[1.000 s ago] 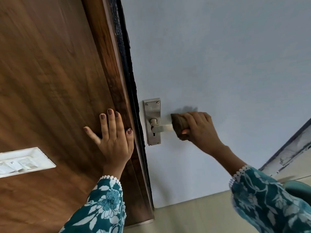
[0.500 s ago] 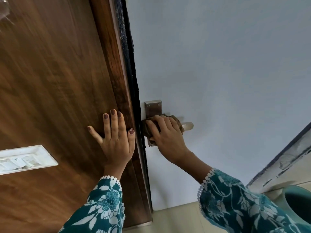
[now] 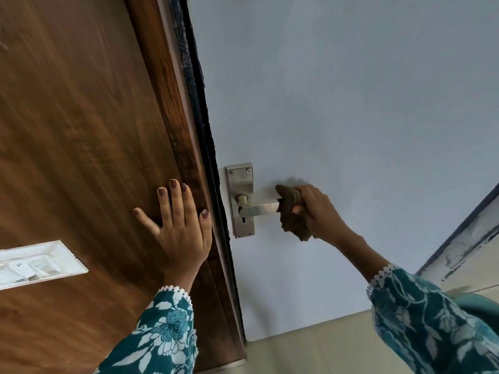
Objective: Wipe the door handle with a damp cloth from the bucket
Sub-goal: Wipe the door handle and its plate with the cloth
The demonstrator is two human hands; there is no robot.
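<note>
Midway through wiping: right hand [image 3: 316, 211] clenched around brown cloth [image 3: 290, 209] at lever handle [image 3: 258, 210] tip; left hand [image 3: 179, 225] flat, empty, on wooden panel [image 3: 81, 130]; backplate [image 3: 240, 184] seemingly remaining.

Right hand [image 3: 316, 211] and cloth [image 3: 291, 211] now back at handle [image 3: 258, 210] tip, off the backplate [image 3: 241, 199]

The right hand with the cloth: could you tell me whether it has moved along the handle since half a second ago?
Yes. The right hand and cloth slid from the backplate out toward the lever's free end.
</note>
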